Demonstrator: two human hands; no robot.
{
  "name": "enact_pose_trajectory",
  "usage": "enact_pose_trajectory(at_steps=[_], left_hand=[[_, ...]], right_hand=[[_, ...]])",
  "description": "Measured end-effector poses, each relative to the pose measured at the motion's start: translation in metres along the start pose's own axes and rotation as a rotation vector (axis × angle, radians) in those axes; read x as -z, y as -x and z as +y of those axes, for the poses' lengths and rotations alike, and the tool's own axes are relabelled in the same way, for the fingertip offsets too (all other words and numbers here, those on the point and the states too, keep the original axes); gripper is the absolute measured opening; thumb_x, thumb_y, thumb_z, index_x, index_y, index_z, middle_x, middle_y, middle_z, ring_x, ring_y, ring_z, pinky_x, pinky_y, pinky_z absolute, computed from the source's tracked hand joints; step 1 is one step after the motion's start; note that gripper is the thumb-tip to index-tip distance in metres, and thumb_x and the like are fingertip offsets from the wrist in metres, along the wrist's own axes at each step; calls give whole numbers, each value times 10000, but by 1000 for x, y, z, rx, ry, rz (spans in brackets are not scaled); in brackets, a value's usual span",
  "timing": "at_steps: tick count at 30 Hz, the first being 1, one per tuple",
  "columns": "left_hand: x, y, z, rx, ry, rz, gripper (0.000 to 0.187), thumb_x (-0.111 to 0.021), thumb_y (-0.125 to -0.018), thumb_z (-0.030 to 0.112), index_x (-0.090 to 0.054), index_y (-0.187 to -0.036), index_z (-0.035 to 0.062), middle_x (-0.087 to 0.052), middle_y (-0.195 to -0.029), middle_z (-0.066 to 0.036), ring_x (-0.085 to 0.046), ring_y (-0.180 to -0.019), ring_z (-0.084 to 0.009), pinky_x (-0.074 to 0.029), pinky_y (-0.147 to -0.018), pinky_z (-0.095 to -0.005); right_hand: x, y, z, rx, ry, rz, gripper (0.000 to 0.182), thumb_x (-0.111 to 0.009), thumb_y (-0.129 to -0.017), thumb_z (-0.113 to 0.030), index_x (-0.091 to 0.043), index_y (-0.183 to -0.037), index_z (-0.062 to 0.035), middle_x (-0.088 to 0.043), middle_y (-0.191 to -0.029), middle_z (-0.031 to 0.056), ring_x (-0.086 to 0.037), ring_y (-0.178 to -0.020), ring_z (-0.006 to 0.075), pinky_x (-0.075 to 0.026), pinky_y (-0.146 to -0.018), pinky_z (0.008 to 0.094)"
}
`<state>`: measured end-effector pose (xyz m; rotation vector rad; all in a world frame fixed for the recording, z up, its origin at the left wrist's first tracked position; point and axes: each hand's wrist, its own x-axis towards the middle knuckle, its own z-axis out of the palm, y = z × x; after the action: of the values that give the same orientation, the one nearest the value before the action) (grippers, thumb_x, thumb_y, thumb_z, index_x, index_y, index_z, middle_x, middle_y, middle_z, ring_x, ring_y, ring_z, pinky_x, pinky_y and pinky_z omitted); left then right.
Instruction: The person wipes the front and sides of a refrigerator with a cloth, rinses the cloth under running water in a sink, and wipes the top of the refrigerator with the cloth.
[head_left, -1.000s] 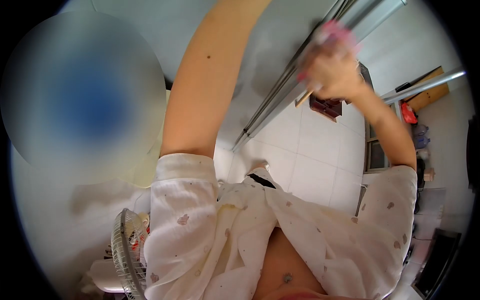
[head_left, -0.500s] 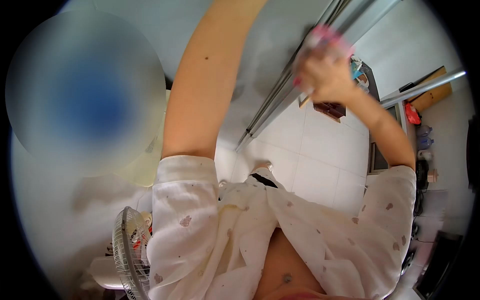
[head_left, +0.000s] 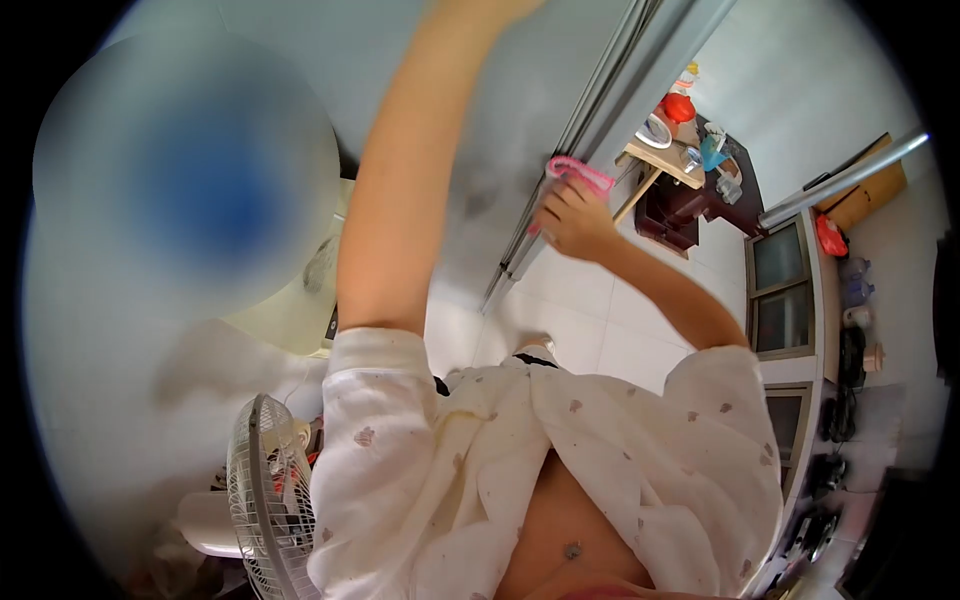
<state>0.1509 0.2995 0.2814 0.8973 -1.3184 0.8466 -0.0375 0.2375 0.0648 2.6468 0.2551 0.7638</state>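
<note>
My right hand [head_left: 575,222] is closed around a pink-edged cloth [head_left: 590,174]. Its fingers press the cloth against the edge of a grey sliding door panel [head_left: 530,230], beside the metal door frame [head_left: 625,115]. Most of the cloth is bunched up and hidden under the palm. My left arm reaches straight up along the grey panel, and only the base of my left hand [head_left: 512,9] shows at the top edge. The left fingers are out of the picture, so what they touch is hidden.
At lower left stands a white fan [head_left: 265,490]. Beyond the door frame are a small wooden table [head_left: 665,160] with a red object on it, and a dark brown cabinet [head_left: 725,195]. A metal rail [head_left: 850,180] crosses the right side. A blurred round blue shape covers the upper left.
My right hand has come down and left with the cloth, from higher on the door frame to the panel's edge. The left arm stays raised, and the view has shifted slightly.
</note>
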Motion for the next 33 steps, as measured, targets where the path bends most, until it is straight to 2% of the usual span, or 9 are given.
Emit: enact_pose_trajectory(at_steps=[7,10,16,18,20,24,28,30,33], left_hand=[[52,192,65,982,674,-278,301,-445,-873,240,-544,-1041,11,-563,-1026,-74,-504,-966,-153,-366,-860,-283],[46,241,91,1206,809,-303,288,-485,-852,199,-530,-1069,16,-557,-1052,-100,-496,-996,-152,-363,-869,-281],[27,259,110,1403,360,-242,263,-564,-794,75,-548,-1053,37,-558,-990,-73,-508,-881,-108,-403,-752,-234],[15,267,117,1352,193,-256,249,-570,-790,96,-563,-1034,43,-566,-935,-58,-526,-811,-115,-422,-696,-236],[0,281,122,1158,459,42,214,-534,-819,129,-573,-1003,28,-572,-864,-45,-530,-710,-99,-428,-631,-217],[19,261,117,1626,838,35,252,-536,-823,171,-566,-1019,15,-558,-916,-70,-510,-816,-104,-416,-703,-229],[12,255,104,1279,610,-116,291,-576,-786,144,-563,-1056,36,-498,-911,-58,-484,-788,-92,-416,-652,-210],[2,240,101,1222,541,-82,292,-565,-786,101,-557,-1068,25,-488,-917,-53,-495,-747,-90,-418,-617,-204],[-13,218,94,1146,397,-28,315,-551,-778,39,-545,-1093,21,-476,-907,-46,-503,-686,-92,-415,-570,-199]], right_hand=[[22,11,-49,-1295,-1351,432,164,-521,-787,-72,-536,-947,-38,-553,-846,38,-510,-727,118,-428,-650,246],[21,3,-62,-1383,-1566,692,170,-507,-815,-99,-511,-969,-27,-544,-859,24,-476,-765,69,-418,-665,229],[2,-3,-88,-1391,-1014,623,181,-589,-721,-17,-507,-882,-34,-532,-809,44,-502,-752,131,-422,-653,251],[-9,2,-93,-1071,-476,614,212,-596,-670,18,-518,-861,-33,-514,-824,81,-514,-741,201,-424,-629,279],[-10,1,-96,-1032,-460,673,253,-595,-634,41,-525,-867,-28,-492,-850,108,-505,-746,254,-424,-617,303],[5,9,-85,-969,-803,492,314,-584,-640,43,-537,-947,-7,-501,-928,110,-517,-829,264,-440,-694,304],[45,15,-33,-580,-991,83,375,-541,-631,37,-587,-998,-33,-524,-1021,127,-512,-952,262,-418,-813,321],[70,5,3,-584,-805,231,235,-515,-634,3,-621,-840,-32,-588,-917,103,-542,-903,245,-417,-797,326],[107,-28,54,-577,-224,759,335,-517,-731,-72,-508,-1054,14,-487,-1132,126,-456,-1005,225,-365,-857,331]])
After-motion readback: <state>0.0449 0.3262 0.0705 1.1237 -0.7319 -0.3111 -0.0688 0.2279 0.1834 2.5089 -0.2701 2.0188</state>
